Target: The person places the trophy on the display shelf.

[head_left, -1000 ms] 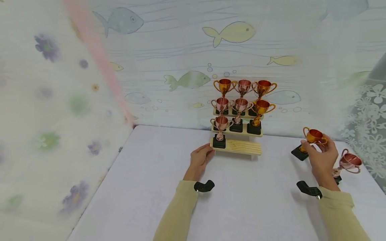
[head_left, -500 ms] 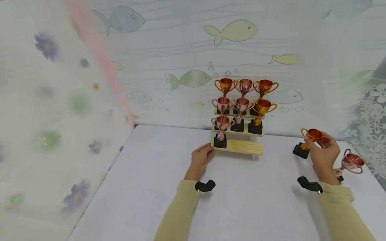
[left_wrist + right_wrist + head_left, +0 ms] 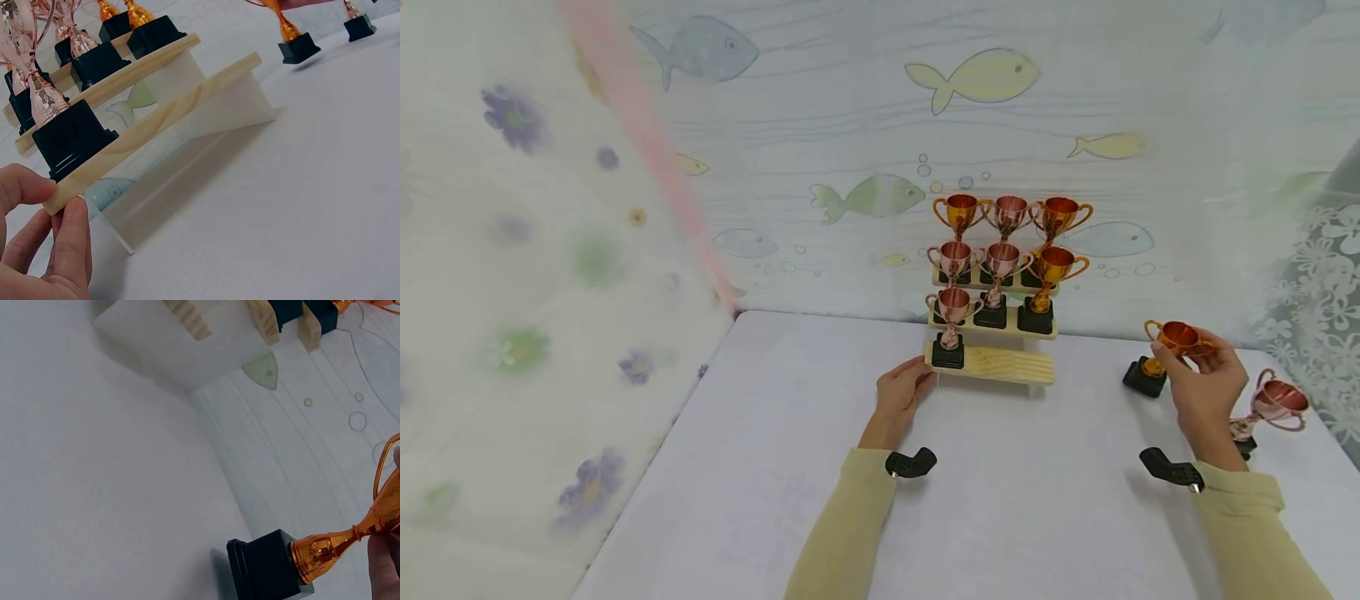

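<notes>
Our left hand point(image 3: 904, 390) pinches the rack point(image 3: 1000, 364) at its near-left corner, steadying it. Our right hand point(image 3: 1206, 385) grasps 1 gold trophy point(image 3: 1167, 350) by its cup, tilted, base low.

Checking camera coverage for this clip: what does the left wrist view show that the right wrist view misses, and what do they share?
Only the left wrist view shows the left hand pinching the end of the lowest wooden shelf, beside the pink trophy standing on it. Only the right wrist view shows a fingertip of the right hand at the tilted gold trophy. Both show that gold trophy, the shelf stand and the white table.
</notes>
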`<state>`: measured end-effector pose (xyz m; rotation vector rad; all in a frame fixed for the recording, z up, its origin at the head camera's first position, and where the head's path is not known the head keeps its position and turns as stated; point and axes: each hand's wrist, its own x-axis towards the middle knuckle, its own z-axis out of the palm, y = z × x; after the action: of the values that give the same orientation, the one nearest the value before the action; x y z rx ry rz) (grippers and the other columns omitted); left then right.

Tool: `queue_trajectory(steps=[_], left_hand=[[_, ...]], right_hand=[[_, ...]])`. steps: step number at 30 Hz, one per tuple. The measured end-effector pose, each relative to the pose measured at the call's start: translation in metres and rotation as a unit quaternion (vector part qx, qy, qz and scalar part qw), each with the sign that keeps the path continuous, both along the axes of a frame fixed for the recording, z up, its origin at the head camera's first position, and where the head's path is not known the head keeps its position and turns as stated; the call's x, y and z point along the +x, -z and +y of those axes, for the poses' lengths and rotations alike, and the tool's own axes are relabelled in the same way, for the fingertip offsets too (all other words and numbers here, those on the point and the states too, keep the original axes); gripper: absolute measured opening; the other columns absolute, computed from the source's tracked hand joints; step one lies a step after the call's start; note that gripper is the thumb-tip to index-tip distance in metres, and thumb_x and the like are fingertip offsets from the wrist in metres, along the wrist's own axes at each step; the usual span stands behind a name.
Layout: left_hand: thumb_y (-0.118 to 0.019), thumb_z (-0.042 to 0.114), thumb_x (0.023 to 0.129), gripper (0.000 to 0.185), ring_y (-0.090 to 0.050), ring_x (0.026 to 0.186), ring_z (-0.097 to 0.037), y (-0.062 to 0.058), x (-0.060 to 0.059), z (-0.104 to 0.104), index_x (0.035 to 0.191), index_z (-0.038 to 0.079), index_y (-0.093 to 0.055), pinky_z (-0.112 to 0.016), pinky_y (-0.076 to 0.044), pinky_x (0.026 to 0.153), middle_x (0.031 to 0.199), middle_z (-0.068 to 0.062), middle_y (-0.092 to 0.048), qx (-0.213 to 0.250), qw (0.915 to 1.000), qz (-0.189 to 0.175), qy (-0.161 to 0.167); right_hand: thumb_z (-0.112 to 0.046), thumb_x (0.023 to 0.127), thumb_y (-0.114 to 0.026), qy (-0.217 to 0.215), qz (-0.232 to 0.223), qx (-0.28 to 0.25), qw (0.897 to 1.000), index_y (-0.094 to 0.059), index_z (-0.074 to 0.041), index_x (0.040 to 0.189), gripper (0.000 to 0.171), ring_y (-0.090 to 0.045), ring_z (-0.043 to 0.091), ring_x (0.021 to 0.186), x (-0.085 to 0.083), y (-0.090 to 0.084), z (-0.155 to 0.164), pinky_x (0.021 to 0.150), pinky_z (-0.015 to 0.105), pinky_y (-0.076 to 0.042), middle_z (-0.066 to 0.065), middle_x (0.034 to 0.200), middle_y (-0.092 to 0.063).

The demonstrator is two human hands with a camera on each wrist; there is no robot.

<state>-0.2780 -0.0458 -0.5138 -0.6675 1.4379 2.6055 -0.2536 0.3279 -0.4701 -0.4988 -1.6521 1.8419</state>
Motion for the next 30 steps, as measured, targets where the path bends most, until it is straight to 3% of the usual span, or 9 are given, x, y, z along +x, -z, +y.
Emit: queue_trajectory(steps=[6, 14, 22, 30], left_hand=[[-0.065, -0.009, 0.09, 0.035, -0.067, 0.091, -0.016, -0.001, 0.001, 0.0, 0.125, -0.01, -0.066, -0.027, -0.061, 0.086, 0.117, -0.021, -0.067, -0.001, 1.0, 0.001, 0.0], [-0.066, -0.009, 0.09, 0.034, -0.067, 0.089, -0.016, -0.001, 0.001, 0.0, 0.124, -0.011, -0.066, -0.026, -0.061, 0.084, 0.11, -0.018, -0.067, 0.003, 1.0, 0.004, -0.004], [-0.066, -0.01, 0.088, 0.034, -0.067, 0.087, -0.016, 0.0, 0.001, 0.0, 0.123, -0.012, -0.066, -0.026, -0.061, 0.082, 0.108, -0.018, -0.067, 0.004, 0.9998, 0.015, -0.009], [-0.066, -0.009, 0.089, 0.034, -0.067, 0.09, -0.017, 0.001, 0.0, 0.001, 0.123, -0.011, -0.066, -0.027, -0.061, 0.086, 0.111, -0.019, -0.067, -0.002, 0.9999, 0.008, -0.007]], right_hand=[[0.002, 0.078, -0.085, -0.006, -0.001, 0.023, 1.0, -0.068, -0.012, 0.121, 0.048, -0.06, 0.008, 0.102, 0.005, -0.005, -0.003, 0.078, 0.004, -0.051, -0.006, 0.11, -0.063], [-0.005, 0.082, -0.084, -0.014, -0.044, 0.132, 0.99, -0.066, -0.014, 0.128, 0.051, -0.059, 0.005, 0.104, 0.012, -0.014, -0.016, 0.081, 0.003, -0.05, -0.013, 0.113, -0.06], [0.001, 0.081, -0.083, -0.051, 0.003, 0.193, 0.98, -0.066, -0.01, 0.126, 0.049, -0.062, 0.003, 0.101, 0.016, -0.018, -0.033, 0.081, 0.004, -0.051, -0.007, 0.115, -0.061], [0.005, 0.079, -0.083, -0.092, 0.023, 0.232, 0.968, -0.065, -0.003, 0.125, 0.05, -0.062, 0.001, 0.1, 0.019, -0.023, -0.052, 0.083, 0.004, -0.051, -0.012, 0.113, -0.062]])
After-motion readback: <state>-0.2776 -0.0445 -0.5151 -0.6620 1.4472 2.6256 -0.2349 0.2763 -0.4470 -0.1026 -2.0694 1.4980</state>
